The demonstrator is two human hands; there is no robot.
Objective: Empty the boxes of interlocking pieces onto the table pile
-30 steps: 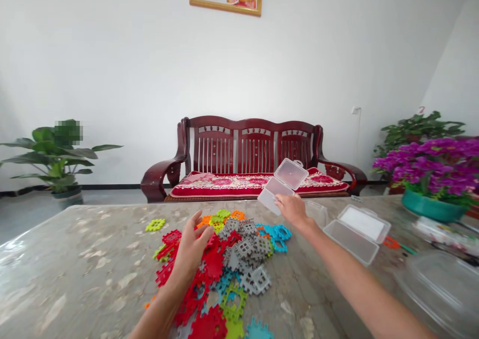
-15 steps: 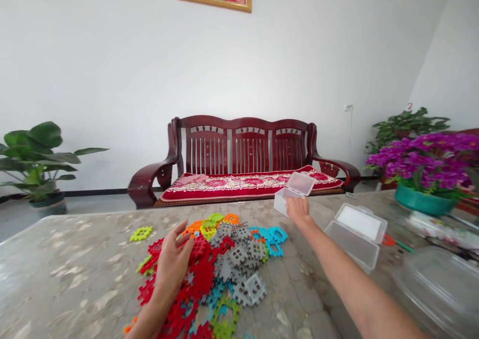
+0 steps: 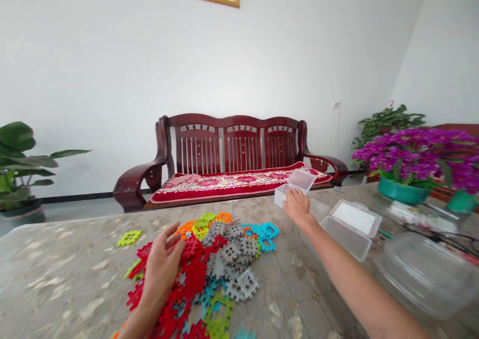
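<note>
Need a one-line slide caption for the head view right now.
Left hand rests on a pile of interlocking plastic tiles while right hand touches a small open clear box on the marble table.

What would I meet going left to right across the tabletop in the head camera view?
Lone yellow-green tile → left hand on the red tiles → grey tiles → right hand on the small open box → larger open box → clear tub.

Small clear box (image 3: 294, 189), lid open, on table's far edge; heap of coloured interlocking tiles (image 3: 209, 264)
</note>
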